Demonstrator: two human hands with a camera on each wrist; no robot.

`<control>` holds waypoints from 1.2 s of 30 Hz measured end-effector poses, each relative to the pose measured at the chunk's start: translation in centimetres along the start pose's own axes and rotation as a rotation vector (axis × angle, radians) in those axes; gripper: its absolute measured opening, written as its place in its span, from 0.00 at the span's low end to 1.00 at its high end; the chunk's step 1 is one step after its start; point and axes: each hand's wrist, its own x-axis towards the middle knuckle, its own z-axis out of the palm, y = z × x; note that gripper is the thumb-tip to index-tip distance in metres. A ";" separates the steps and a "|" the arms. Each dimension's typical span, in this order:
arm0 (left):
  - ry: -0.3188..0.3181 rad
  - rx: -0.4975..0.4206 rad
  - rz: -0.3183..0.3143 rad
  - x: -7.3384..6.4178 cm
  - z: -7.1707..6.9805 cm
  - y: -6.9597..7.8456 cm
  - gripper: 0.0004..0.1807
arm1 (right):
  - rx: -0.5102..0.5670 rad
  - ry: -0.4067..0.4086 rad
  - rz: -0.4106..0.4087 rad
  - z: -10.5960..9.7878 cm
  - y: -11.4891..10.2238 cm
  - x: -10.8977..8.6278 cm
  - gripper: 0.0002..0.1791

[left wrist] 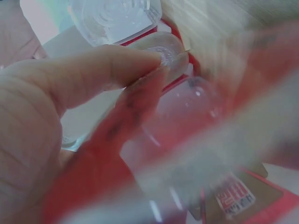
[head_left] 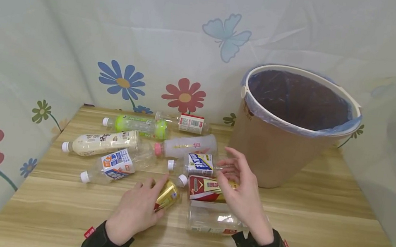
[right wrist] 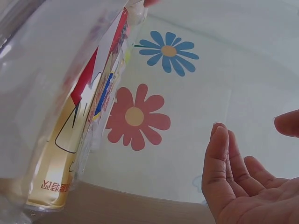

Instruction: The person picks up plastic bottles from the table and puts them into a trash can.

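Observation:
In the head view my left hand (head_left: 138,207) curls round a gold can (head_left: 169,195) with red at its lower end. A blurred red shape crosses the left wrist view in front of the thumb (left wrist: 112,65). My right hand (head_left: 243,194) hovers over the red-and-gold can (head_left: 206,189), thumb and fingers apart, nothing between them; the right wrist view shows the same gap beside the fingers (right wrist: 219,168). Next to that can lie a clear bottle with a blue-and-yellow label (head_left: 200,164) and a large clear bottle (head_left: 208,219).
A tall brown bin (head_left: 262,148) with a blue liner stands at the back right. More bottles lie to the left: a cream one (head_left: 105,142), a white-and-blue labelled one (head_left: 117,165), a green one (head_left: 141,125), a frosted one (head_left: 191,145), and one with a red-and-white label (head_left: 191,123).

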 end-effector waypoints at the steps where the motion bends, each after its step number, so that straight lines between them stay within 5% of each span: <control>1: -0.002 -0.003 0.002 0.0 -0.1 0.0 0.47 | 0.003 0.000 0.002 0.0 0.0 0.0 0.31; 8: -0.011 -0.042 -0.025 -0.2 -1.6 0.1 0.46 | 0.029 -0.001 0.011 -0.1 0.1 0.0 0.30; 18: 0.184 -0.127 0.016 0.3 -3.7 0.7 0.45 | 0.080 0.022 0.003 0.0 0.2 0.1 0.29; 30: 0.340 -0.449 0.055 3.3 -5.2 3.3 0.44 | 0.135 0.022 0.003 0.4 0.5 0.2 0.28; 36: 0.388 -0.699 0.112 4.5 -4.7 4.4 0.43 | 0.173 -0.007 0.008 0.7 0.6 0.2 0.27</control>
